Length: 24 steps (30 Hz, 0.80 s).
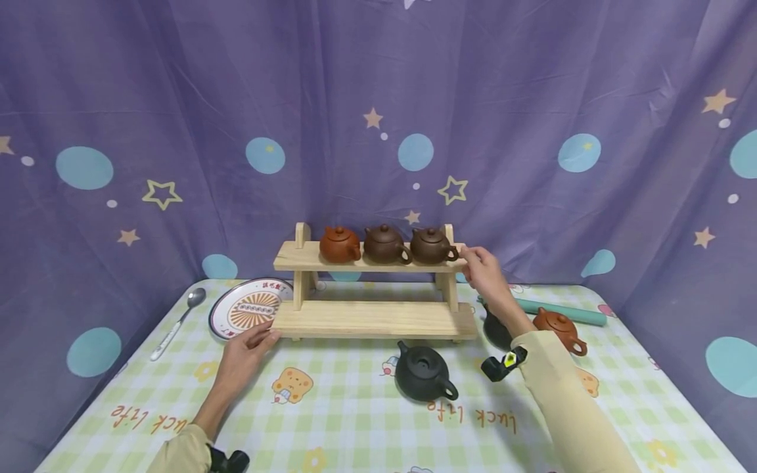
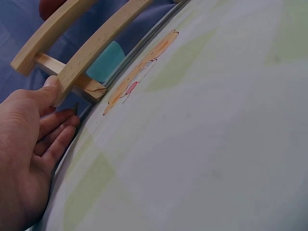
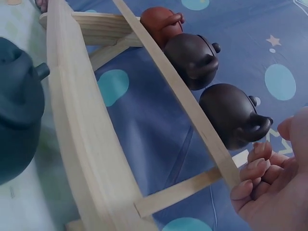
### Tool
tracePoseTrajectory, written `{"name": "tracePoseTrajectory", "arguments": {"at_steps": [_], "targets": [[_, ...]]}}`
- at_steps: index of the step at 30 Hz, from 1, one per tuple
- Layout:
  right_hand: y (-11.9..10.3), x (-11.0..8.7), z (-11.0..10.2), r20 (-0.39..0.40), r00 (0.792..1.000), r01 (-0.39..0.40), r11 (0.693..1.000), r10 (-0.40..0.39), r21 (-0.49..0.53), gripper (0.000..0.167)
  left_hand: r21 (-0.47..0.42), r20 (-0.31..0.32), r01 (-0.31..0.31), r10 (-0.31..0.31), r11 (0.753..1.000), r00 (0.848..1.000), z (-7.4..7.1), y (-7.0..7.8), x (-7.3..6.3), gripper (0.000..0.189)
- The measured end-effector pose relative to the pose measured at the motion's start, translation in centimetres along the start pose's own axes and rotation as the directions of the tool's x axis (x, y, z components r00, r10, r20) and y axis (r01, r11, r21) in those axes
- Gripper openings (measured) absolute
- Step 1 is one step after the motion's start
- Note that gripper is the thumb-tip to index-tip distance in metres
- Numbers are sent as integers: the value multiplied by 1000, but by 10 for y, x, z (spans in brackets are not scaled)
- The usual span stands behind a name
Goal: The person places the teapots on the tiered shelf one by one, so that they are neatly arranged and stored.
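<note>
Left hand (image 1: 245, 351) pinches the left end of the lower plank (image 1: 372, 320) of a two-tier wooden rack (image 1: 299, 289); the right hand (image 1: 487, 276) has its fingers curled at the right end of the upper plank (image 1: 298, 256), though I cannot tell whether it grips the wood or only touches it. I judge the work roughly half done. Left to deal with, nearest on the cloth-covered bench (image 1: 343, 420), is a matte black teapot (image 1: 421, 373), squat and round. Farther right, beyond it, are a dark teapot (image 1: 495, 330), partly hidden by the right arm, and a smooth reddish-brown teapot (image 1: 556, 325), near a green roll (image 1: 558, 311). Left of the rack lie a glossy round plate (image 1: 225, 309) and a metal spoon (image 1: 195, 297). Seemingly done, on pale, straight-grained wood, is the upper row: an orange-brown teapot (image 1: 338, 247), then two rounded dark-brown ones (image 1: 383, 245) with looped handles. Farthest hangs a creased purple curtain (image 1: 331, 79).
</note>
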State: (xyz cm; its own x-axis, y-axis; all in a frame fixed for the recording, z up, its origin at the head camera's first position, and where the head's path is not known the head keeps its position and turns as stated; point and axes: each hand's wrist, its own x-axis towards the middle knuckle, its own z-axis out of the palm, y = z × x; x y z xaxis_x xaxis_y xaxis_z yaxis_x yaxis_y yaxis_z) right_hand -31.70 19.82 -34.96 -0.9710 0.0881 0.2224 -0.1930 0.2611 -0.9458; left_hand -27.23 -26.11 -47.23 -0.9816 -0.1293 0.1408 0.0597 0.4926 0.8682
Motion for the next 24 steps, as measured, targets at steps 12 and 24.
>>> {"name": "tracePoseTrajectory", "arguments": {"at_steps": [12,24], "targets": [[23,-36,-14,62,997,-40,999,42,-36,38,-3,1,-6,6,1000,1000,0,-1,0,59],[50,-81,-17,125,988,-82,993,92,-82,39,5,1,-10,10,1000,1000,0,0,0,59]]}}
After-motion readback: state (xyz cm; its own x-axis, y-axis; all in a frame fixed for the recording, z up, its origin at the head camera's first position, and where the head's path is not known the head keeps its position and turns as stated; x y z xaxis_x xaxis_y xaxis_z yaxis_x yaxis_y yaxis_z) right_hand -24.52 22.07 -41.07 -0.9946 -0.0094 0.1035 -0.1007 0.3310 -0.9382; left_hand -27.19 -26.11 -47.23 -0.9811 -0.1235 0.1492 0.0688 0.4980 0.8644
